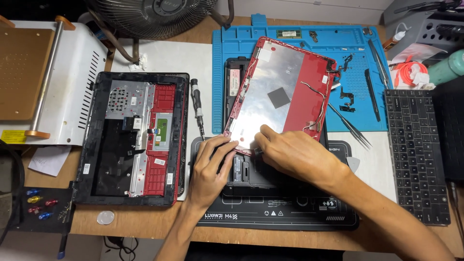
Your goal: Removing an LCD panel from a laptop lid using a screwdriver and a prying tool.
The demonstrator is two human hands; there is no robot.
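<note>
Now both hands meet at the near corner of the red laptop lid (pixel 282 92), tilted across the black mat (pixel 290 212): left hand (pixel 209 169) and right hand (pixel 295 152) pinching its edge. Looks thin, flexy, with fragile loose wires (pixel 319 104); hold the frame.

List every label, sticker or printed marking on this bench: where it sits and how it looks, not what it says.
Yellow label: left edge, on the white machine's front; small rectangle.
White stickers: inside the opened black and red laptop base, left of the left hand; small rectangles.
White lettering and symbols: front strip of the black work mat.
Grey square patch: middle of the silver panel in the red lid, which the right hand touches.
</note>
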